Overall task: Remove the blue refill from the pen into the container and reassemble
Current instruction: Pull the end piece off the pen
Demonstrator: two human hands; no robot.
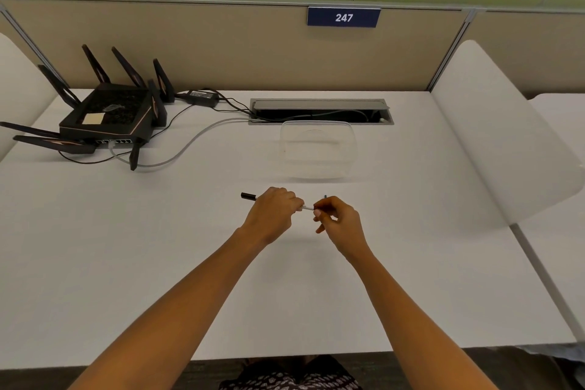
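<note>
My left hand (274,212) is closed around the pen (248,196), whose black end sticks out to the left of my fist. A short pale stretch of the pen shows between my two hands above the white desk (190,263). My right hand (337,220) pinches the pen's other end with thumb and fingers, and a small dark tip shows just above that hand. Most of the pen is hidden inside my hands, and no blue refill can be made out. A clear plastic container (318,149) stands empty on the desk, just beyond my hands.
A black router (107,117) with several antennas and cables sits at the back left. A cable slot (321,111) opens in the desk behind the container. A white divider panel (506,136) rises on the right, and a beige partition stands at the back.
</note>
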